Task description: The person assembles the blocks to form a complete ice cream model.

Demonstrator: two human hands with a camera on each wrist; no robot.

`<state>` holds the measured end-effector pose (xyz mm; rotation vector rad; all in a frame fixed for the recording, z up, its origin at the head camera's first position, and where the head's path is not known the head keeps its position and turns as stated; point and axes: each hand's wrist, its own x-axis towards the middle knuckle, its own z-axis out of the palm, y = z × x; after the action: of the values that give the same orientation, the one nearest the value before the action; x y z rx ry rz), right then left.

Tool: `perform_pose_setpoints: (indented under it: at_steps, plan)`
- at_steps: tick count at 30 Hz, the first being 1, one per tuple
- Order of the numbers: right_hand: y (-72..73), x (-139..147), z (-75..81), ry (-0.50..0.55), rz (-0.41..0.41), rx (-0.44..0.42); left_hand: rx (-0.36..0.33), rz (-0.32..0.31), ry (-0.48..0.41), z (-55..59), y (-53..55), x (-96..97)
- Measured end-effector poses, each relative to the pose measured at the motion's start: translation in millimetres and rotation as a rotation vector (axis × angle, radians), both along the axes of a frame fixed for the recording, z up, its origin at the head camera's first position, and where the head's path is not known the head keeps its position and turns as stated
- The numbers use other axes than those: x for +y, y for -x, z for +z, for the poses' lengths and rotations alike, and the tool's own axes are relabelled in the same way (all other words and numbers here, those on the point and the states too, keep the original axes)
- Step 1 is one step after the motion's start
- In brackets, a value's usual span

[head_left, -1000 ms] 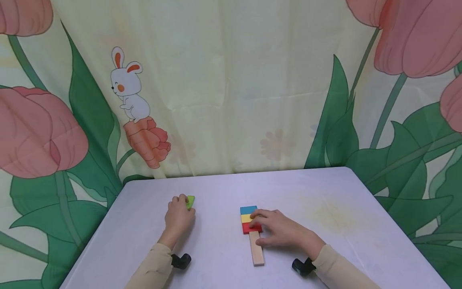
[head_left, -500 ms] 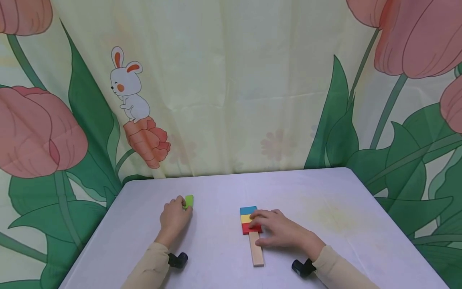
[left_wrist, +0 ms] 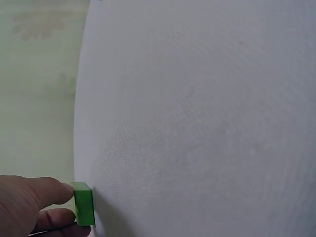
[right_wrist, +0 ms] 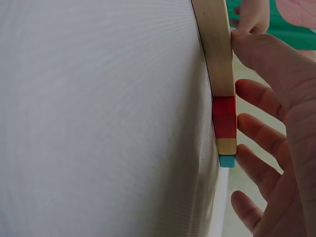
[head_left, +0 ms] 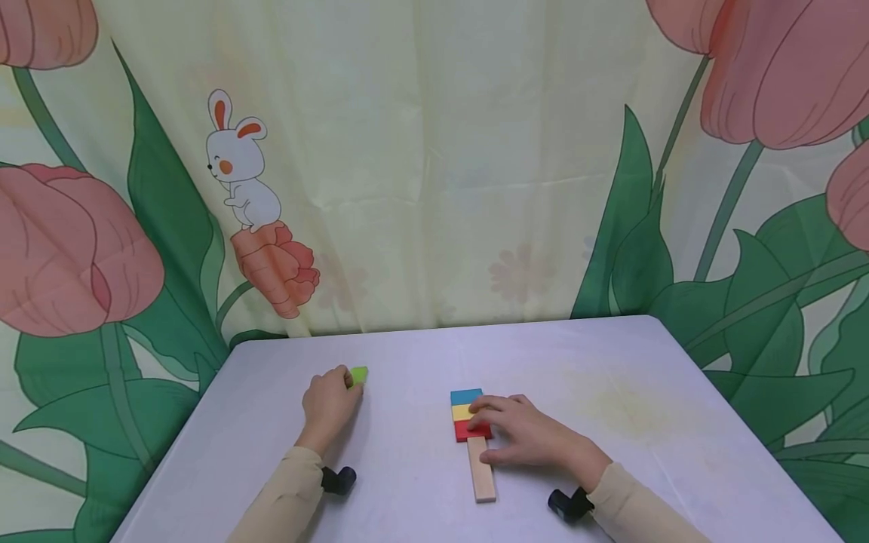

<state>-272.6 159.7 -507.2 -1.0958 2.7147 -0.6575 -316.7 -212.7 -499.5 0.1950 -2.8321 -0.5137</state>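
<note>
Toward the back left of the table, my left hand [head_left: 329,407] pinches a small green block [head_left: 359,375] between thumb and fingers. The left wrist view has the green block [left_wrist: 85,205] close over the white surface. Near the middle lie a blue block [head_left: 465,397], a yellow block [head_left: 461,412] and a red block [head_left: 467,432], side by side in a column. A long plain wooden block [head_left: 482,479] runs from the red one toward me. My right hand [head_left: 532,434] rests on this row with fingers spread, its thumb touching the wooden block [right_wrist: 216,49].
A white cloth covers the table [head_left: 407,490], with a faint yellowish stain toward the right. Behind its far edge hangs a curtain [head_left: 434,226] printed with tulips and a rabbit. Each wrist wears a small black camera [head_left: 339,480].
The left hand shifted slightly left, then back a little to the right, and the green block turned in its fingers. The right hand and the row of blocks stayed in place.
</note>
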Motion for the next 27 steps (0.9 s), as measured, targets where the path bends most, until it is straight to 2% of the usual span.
perform_pose_setpoints:
  at_steps: [7, 11, 19, 27]
  plan:
    - [0.1, 0.0, -0.6, -0.007, -0.004, -0.011, -0.004, -0.024, 0.028, 4.4, 1.3, 11.0]
    - [-0.1, 0.2, -1.2, -0.01, -0.005, -0.004, 0.029, -0.047, 0.041, 5.1, 1.3, 19.3]
    - [-0.7, -0.8, 1.0, -0.003, -0.011, -0.018, 0.077, -0.08, 0.045, -2.3, 1.3, 30.3]
    - [-1.3, -0.6, 0.7, 0.006, -0.005, -0.014, 0.116, -0.121, 0.058, -3.1, 2.5, 46.0]
